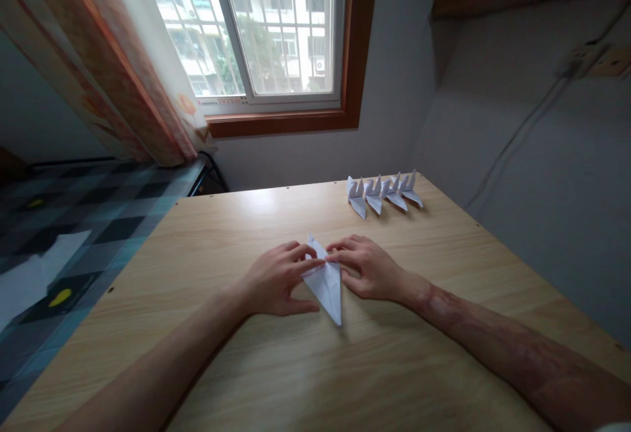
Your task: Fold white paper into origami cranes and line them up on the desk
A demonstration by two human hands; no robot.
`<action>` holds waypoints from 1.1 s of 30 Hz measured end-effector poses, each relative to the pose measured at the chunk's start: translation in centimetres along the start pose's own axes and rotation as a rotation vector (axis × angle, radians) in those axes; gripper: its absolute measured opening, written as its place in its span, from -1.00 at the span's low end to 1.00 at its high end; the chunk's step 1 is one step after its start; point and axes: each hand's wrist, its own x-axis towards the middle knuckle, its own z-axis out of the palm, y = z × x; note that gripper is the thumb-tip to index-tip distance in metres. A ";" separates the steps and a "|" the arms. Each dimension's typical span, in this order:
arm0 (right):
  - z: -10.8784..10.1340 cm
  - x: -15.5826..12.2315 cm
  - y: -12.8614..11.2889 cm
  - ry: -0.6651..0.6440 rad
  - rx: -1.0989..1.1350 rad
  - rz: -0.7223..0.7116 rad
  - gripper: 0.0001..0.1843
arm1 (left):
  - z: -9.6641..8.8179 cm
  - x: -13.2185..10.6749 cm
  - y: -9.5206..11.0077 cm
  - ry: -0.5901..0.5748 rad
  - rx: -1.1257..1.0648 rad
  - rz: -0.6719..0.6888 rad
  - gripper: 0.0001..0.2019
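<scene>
A white sheet of paper folded into a long pointed kite shape [328, 287] lies on the wooden table, one tip towards me and the other away. On its left edge, the fingers of my left hand [283, 277] hold the paper down around its middle crease, while the thumb sticks out lower down, apart from the other fingers. From the right, my right hand [369, 266] has its fingertips on the same crease and its thumb by the right edge. The index fingertips of both hands nearly meet. Fingers cover part of the paper's upper half.
Several folded white paper cranes [384, 194] stand in a row at the back right of the wooden table [207, 353]. To the left, loose white sheets [29, 281] lie on a checkered cloth [123, 228]. A window [276, 31] and walls rise behind.
</scene>
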 end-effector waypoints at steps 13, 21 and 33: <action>-0.2 0.0 0.0 0.005 0.063 0.004 -0.54 | 1.9 -0.7 -0.8 0.205 0.088 -0.050 -0.76; -0.6 0.6 -0.5 0.083 0.211 -0.001 -0.63 | 1.5 0.1 0.2 0.466 -0.209 -0.212 -0.79; -0.4 -0.1 -0.2 0.130 0.588 0.225 -0.60 | 2.3 1.1 1.4 0.443 -1.117 -0.623 -0.60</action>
